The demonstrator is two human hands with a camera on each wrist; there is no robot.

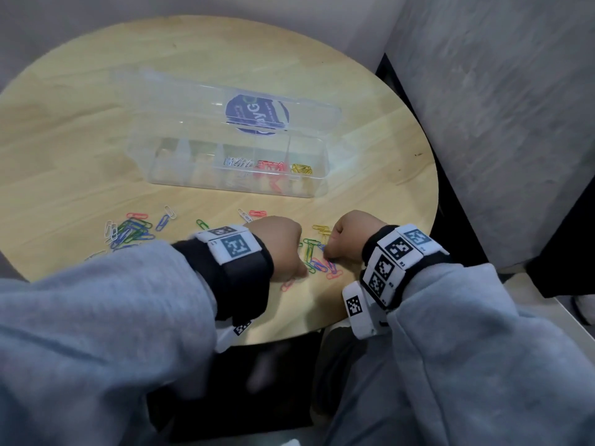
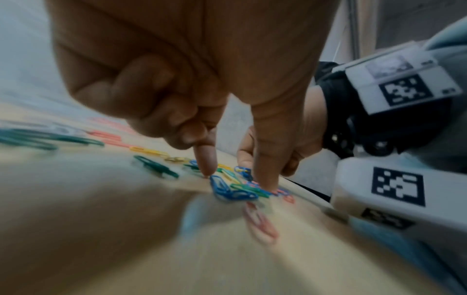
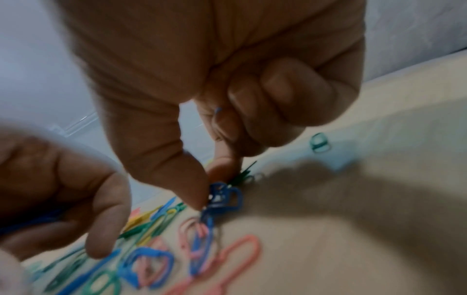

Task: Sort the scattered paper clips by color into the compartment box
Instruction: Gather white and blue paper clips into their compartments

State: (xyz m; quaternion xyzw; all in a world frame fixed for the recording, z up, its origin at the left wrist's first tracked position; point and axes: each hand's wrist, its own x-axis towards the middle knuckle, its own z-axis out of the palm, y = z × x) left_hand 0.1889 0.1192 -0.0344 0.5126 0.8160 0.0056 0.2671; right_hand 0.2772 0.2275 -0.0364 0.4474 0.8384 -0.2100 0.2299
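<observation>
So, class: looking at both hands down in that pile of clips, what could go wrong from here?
1. The right hand pinches a blue clip that seems hooked to others, so a lift might drag the wrong colours along.
2. The pile lies near the table edge; a nudge could push clips off.
3. The left hand has a finger down among mixed clips, so its grip could catch two colours.

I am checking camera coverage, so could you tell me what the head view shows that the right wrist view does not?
Only the head view shows the compartment box with white, red and yellow clips sorted in it, and the second loose pile further left. Only the right wrist view shows the right hand pinching a blue clip between thumb and finger. Both show the left hand over the mixed clips on the table.
</observation>
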